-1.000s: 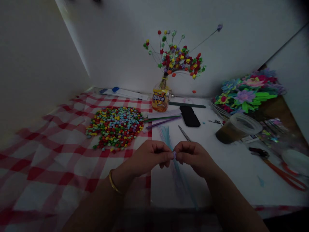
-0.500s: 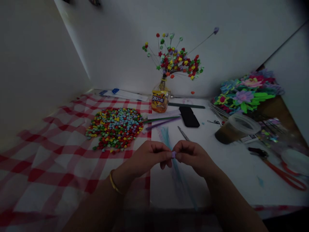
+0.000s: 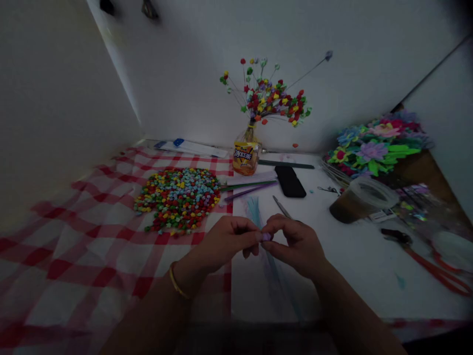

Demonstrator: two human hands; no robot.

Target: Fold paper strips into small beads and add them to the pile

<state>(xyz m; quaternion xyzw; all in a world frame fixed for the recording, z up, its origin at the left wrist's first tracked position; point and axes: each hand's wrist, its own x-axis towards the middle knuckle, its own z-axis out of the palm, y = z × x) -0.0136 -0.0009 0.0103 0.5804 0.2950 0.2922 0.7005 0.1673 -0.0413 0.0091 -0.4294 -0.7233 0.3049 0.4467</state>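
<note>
A small purple paper star point(image 3: 266, 237) is pinched between my two hands over the white table part. My left hand point(image 3: 233, 240) grips its left side with thumb and forefinger, the other fingers curled under. At the star's right side, the thumb and forefinger of my right hand point(image 3: 295, 242) close on it from below and above. Under both hands lies a bunch of light blue paper strips point(image 3: 254, 209). Scissors point(image 3: 281, 207) lie just beyond my right hand, their handles partly hidden by it.
Left of my hands, a heap of colourful paper stars point(image 3: 181, 197) covers part of the checked cloth point(image 3: 111, 241). Behind stand a bottle of star stems point(image 3: 245, 157) and a phone point(image 3: 290, 181). To the right are a plastic cup point(image 3: 356, 202), pliers point(image 3: 397, 235) and pipe-cleaner flowers point(image 3: 373, 148).
My right thumb has dropped lower and my right fingers have shifted around the star. My left hand keeps its pinch. The view has tilted up slightly.
</note>
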